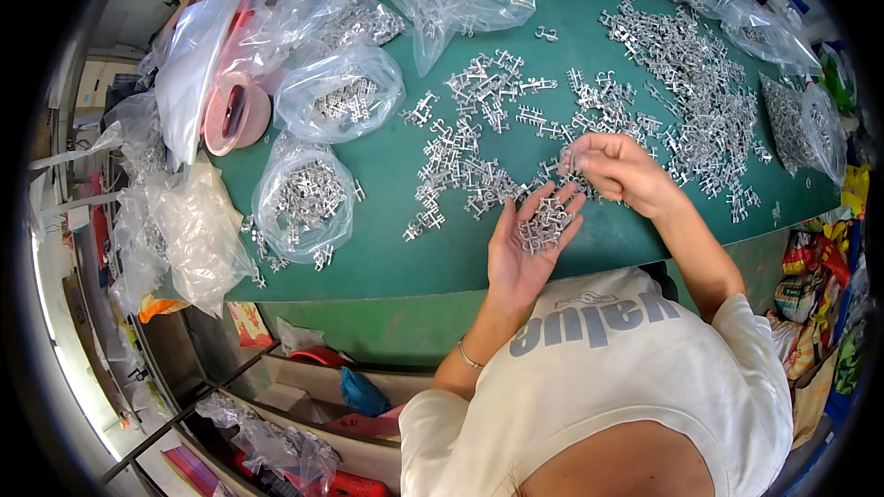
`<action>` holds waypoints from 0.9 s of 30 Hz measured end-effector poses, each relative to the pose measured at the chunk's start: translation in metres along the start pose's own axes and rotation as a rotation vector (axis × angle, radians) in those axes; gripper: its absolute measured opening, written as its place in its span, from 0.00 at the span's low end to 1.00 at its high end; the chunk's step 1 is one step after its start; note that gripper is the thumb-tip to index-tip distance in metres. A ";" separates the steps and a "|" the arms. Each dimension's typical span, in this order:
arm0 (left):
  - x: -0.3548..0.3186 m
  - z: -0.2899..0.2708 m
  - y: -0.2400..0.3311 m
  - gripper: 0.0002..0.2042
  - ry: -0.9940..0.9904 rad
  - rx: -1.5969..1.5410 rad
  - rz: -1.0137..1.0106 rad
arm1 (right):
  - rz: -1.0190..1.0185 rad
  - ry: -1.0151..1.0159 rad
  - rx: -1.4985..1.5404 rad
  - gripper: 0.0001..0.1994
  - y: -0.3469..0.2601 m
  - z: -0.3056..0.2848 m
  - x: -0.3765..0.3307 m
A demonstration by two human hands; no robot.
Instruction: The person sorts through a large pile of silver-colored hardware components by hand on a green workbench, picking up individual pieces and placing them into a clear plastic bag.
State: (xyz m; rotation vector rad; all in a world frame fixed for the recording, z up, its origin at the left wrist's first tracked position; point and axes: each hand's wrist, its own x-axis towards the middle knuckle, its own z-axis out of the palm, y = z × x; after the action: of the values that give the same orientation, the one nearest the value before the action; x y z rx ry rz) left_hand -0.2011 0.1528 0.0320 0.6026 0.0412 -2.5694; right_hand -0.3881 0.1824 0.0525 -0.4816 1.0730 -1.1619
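Left hand (527, 244) lies open, cupping metal clips (543, 223); right hand (615, 168) pinches one clip above the green table (387, 258), clear bags (304, 198) at left.

1. Clear plastic bags of metal parts (304, 195) lie at nine to eleven o'clock on the green table (387, 258).
2. More clear bags (810, 124) sit at two o'clock.
3. Colourful packets (815, 290) crowd four o'clock.
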 end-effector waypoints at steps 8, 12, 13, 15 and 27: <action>0.003 -0.006 -0.003 0.22 0.051 0.030 -0.003 | -0.209 0.096 -0.378 0.04 -0.010 0.027 -0.016; 0.007 -0.015 -0.003 0.17 -0.058 -0.117 -0.036 | -0.318 0.199 -0.690 0.05 -0.011 0.004 -0.013; 0.007 -0.016 -0.003 0.17 -0.022 -0.113 -0.030 | -0.266 0.140 -0.724 0.05 -0.012 0.006 -0.015; 0.007 -0.003 -0.001 0.18 0.048 -0.105 -0.018 | -0.253 -0.019 -0.759 0.04 -0.012 0.013 -0.019; 0.008 -0.003 0.001 0.18 0.025 -0.093 0.027 | -0.501 0.002 -0.896 0.06 0.007 0.016 -0.014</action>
State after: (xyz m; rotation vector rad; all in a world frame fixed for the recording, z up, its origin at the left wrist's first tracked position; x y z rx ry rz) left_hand -0.2057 0.1483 0.0262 0.5964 0.1596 -2.5186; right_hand -0.3713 0.1944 0.0604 -1.5128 1.5030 -1.0460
